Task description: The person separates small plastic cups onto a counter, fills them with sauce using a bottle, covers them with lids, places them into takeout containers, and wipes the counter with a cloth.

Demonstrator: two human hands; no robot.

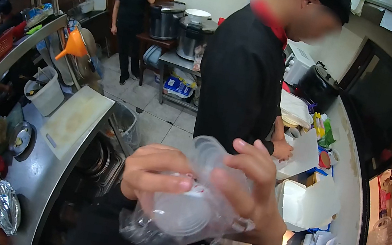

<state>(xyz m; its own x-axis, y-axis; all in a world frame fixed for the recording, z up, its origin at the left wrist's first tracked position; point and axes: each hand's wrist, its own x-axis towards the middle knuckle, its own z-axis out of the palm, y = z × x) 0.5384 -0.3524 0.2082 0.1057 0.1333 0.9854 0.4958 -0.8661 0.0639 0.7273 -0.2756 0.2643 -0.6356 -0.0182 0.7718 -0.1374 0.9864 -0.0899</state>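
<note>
Clear plastic bunches under the left hand, its fingers closed on a bag; the right hand curves alongside, fingers spread, its grip unclear. Round lids appear inside, sorting seemingly unfinished; beyond, a white container sits open.

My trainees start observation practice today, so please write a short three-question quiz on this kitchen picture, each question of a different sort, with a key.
1. Multiple choice: what are the camera wearer's left hand and right hand handling?
A) a cutting board
B) a clear plastic bag
C) a foil-covered dish

2. True or false: a white bowl sits on top of a large lidded pot.

3. Fill in the colour: the plastic funnel at the left of the picture is ____.

Key: 1. B; 2. True; 3. orange
</note>
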